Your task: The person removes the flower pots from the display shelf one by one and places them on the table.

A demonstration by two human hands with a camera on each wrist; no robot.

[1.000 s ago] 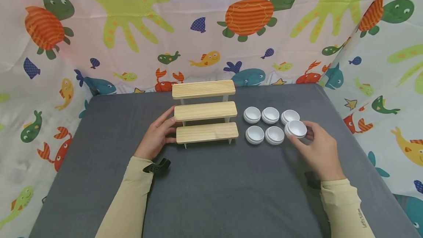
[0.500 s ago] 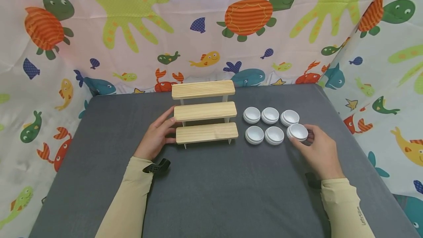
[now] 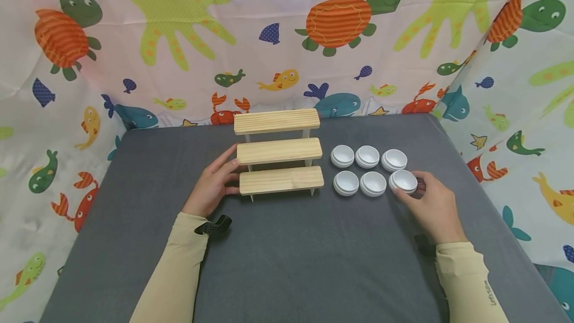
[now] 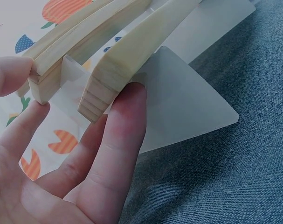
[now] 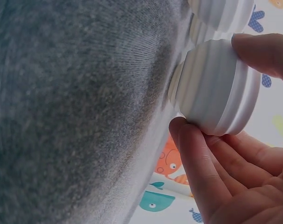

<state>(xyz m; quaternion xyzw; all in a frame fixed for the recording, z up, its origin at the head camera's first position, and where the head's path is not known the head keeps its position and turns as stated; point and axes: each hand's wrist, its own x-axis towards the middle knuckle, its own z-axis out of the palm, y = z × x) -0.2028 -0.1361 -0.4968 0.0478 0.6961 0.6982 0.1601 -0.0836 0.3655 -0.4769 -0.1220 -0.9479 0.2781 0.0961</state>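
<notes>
A three-tier display stand [image 3: 279, 151] with pale wooden boards and translucent supports stands at the table's middle. My left hand [image 3: 211, 186] holds its left end, thumb at the middle board and fingers against the lower ones; the left wrist view shows fingertips touching the board ends [image 4: 104, 86]. On the right, my right hand [image 3: 432, 206] grips a stack of small white bowls [image 3: 403, 181] between thumb and fingers. The right wrist view shows this nested stack [image 5: 211, 86] with its base at the cloth. It is the front right one of two rows of similar stacks.
Other white bowl stacks stand close by: the back right stack [image 3: 394, 159], the front middle stack [image 3: 372, 183] and several more. A grey cloth covers the table [image 3: 314, 263]. A curtain [image 3: 287, 54] printed with sea animals hangs behind and at both sides.
The bowl stack in my right hand has shifted slightly right and towards me, down to the table, and no longer overlaps the stack behind it. My left hand and the stand stay still.
</notes>
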